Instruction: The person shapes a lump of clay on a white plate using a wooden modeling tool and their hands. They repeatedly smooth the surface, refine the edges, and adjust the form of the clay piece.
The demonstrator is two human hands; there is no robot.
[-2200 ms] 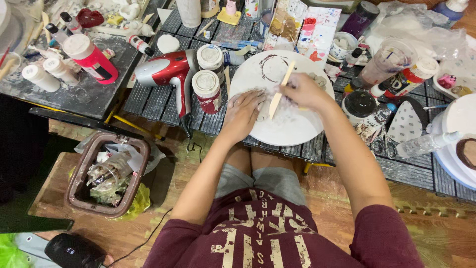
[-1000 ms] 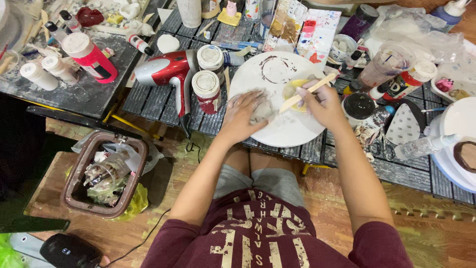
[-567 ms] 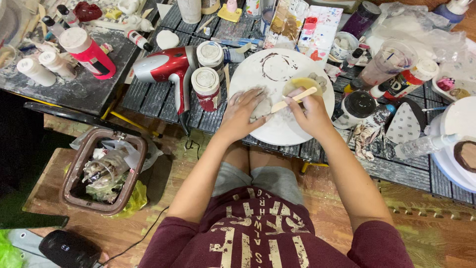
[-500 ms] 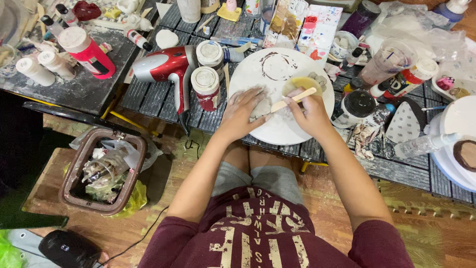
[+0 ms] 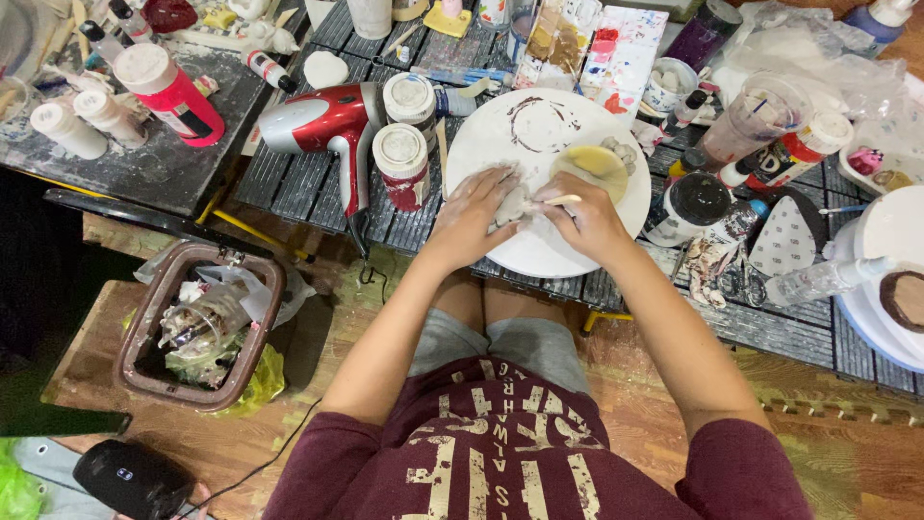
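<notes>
Left hand (image 5: 474, 210) fingers curl around a small pale clay piece (image 5: 513, 204); right hand (image 5: 587, 217) pinches a wooden stick (image 5: 561, 200) against it. Both rest on the round white board (image 5: 539, 252), beside a yellowish disc (image 5: 595, 162). A red hairdryer (image 5: 322, 120) lies left.

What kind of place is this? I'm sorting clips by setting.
Probably a home craft or painting workspace: paint jars and a stained paint palette crowd the slatted table, and both hands work a pale lump on a round white board.
</notes>
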